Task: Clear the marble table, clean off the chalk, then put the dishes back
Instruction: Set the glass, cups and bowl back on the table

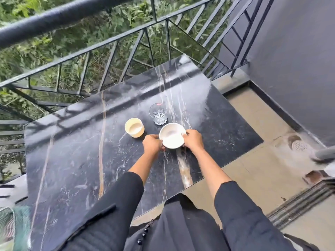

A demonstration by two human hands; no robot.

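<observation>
Person has both hands on the white bowl (173,136). The left hand (152,144) is curled round its near-left rim, and the right hand (194,141) grips the right rim, thumb over the edge. Can't tell if the bowl sits on the black marble table (81,151) or is just off it. A cream cup (134,128) is just left of the bowl and a cut-glass tumbler (158,114) just behind it, neither touching it. There's loads of bare marble left of the bowl. The table's right edge is nearer, with tiled floor (253,124) beyond. Well behind the bowl, a metal railing (108,57) runs along the far edge.
</observation>
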